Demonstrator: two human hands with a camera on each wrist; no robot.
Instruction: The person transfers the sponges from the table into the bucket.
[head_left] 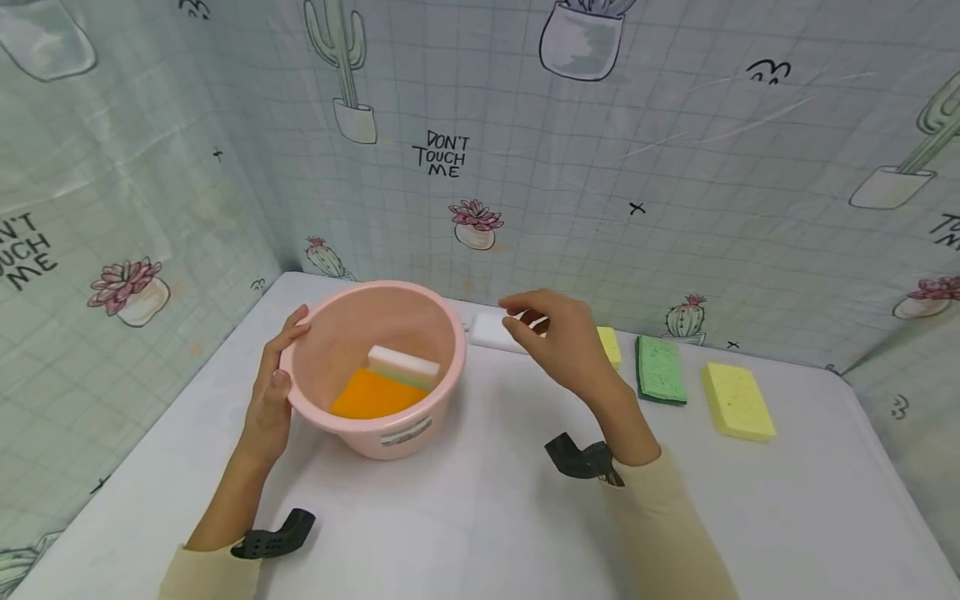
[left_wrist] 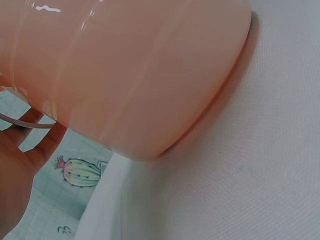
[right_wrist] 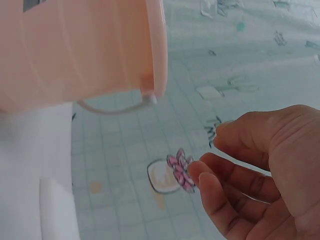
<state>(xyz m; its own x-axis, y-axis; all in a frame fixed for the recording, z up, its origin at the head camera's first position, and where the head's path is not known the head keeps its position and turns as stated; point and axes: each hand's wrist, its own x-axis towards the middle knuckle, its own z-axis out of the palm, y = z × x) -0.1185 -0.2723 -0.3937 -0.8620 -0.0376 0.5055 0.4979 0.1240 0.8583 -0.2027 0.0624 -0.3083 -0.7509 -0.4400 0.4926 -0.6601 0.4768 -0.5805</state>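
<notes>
Pink bucket [head_left: 390, 310]: on white table [head_left: 480, 500], orange sponge [head_left: 375, 396] and white block [head_left: 403, 364] inside
Left hand [head_left: 270, 404]: fingers and thumb grip the bucket's left rim
Right hand [head_left: 561, 343]: right of the bucket, empty fingers loosely bent, thumb slightly apart
Second white block [head_left: 490, 332]: just right of the bucket
Green sponge [head_left: 660, 369]: farther right of the bucket, between yellow sponges [head_left: 738, 402]

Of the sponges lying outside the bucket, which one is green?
The green sponge, between the partly hidden yellow sponge and the rightmost yellow sponge; the remaining one, the white sponge, lies nearest the bucket.
</notes>
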